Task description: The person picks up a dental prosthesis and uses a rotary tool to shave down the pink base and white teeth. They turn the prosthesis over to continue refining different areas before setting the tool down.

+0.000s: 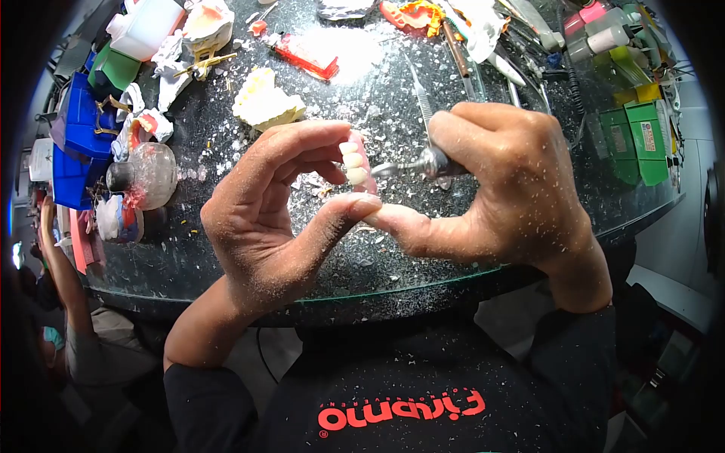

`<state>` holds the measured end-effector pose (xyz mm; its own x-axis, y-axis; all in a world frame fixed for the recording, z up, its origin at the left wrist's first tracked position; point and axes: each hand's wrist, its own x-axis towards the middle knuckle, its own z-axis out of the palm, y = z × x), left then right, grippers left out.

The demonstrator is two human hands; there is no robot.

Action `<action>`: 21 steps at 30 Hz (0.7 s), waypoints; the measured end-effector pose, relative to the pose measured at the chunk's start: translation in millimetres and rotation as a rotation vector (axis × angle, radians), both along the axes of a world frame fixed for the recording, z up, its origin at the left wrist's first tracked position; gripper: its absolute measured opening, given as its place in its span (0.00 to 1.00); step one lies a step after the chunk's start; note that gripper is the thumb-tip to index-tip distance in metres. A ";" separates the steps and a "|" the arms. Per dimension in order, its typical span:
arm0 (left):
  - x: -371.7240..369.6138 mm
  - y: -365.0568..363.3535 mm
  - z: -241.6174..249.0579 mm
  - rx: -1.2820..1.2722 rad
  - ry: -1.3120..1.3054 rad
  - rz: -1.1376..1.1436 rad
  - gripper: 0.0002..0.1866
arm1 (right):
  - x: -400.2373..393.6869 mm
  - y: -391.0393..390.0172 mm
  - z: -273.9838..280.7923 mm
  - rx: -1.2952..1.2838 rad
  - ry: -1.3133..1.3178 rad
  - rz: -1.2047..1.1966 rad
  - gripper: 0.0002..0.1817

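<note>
My left hand (pixel 260 208) pinches a small denture (pixel 353 161) between thumb and fingers. White teeth and a pink base show on it. My right hand (pixel 510 177) is closed around a rotary handpiece (pixel 433 161), its metal tip pointing left, right at the pink side of the denture. Both thumbs meet just below the denture. Pale dust speckles both hands. Behind them, a cream plaster piece (pixel 266 102) lies on the dark table (pixel 226 266), and a slim metal tool (pixel 417 84) stretches back from the right fingers.
A round glass jar (pixel 153 177) and a blue bin (pixel 81 147) stand at left, green bins (pixel 638 143) at right. A red strip (pixel 306 59), plaster pieces and several tools lie at the back. White shavings cover the tabletop. Another person's arm (pixel 66 264) shows far left.
</note>
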<state>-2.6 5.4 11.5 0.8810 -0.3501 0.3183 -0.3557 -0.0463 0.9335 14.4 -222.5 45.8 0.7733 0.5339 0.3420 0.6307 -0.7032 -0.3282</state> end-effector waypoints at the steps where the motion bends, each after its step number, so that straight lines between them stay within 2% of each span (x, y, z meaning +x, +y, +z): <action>1: 0.3 0.2 0.2 0.005 -0.005 0.001 0.28 | -0.4 0.1 0.4 -0.019 0.014 -0.003 0.31; 4: -1.6 -0.4 1.8 -0.001 0.050 0.018 0.28 | -1.6 0.5 1.6 -0.044 0.030 -0.008 0.31; 21: -1.4 -1.2 1.6 0.055 -0.048 0.083 0.28 | -0.9 0.7 -0.5 -0.036 0.001 0.002 0.31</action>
